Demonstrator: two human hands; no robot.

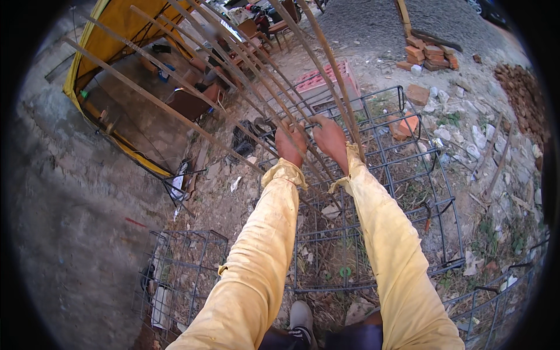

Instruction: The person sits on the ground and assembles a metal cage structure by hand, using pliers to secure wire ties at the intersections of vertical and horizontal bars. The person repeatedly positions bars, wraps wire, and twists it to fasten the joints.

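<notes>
My left hand (290, 144) and my right hand (331, 144) are close together at the far side of a grid of dark steel bars (344, 233). Both hands are closed with curled fingers, among several long rusty rebar rods (326, 52) rising steeply toward the top. Rods pass in front of and beside my left hand, and one stands just right of my right hand. What sits between the fingers is hidden. My forearms are in yellow sleeves. A small thing with an orange end (427, 224) hangs at the grid's right part.
At the upper left, a yellow canopy (111, 29) covers chairs (189, 102). Beyond the grid is a pink-red block-like crate (326, 81). Stacked bricks (431, 57), a gravel heap (373, 29) and rubble lie to the right. Another bar cage (186, 262) is at lower left, near my shoe (301, 317).
</notes>
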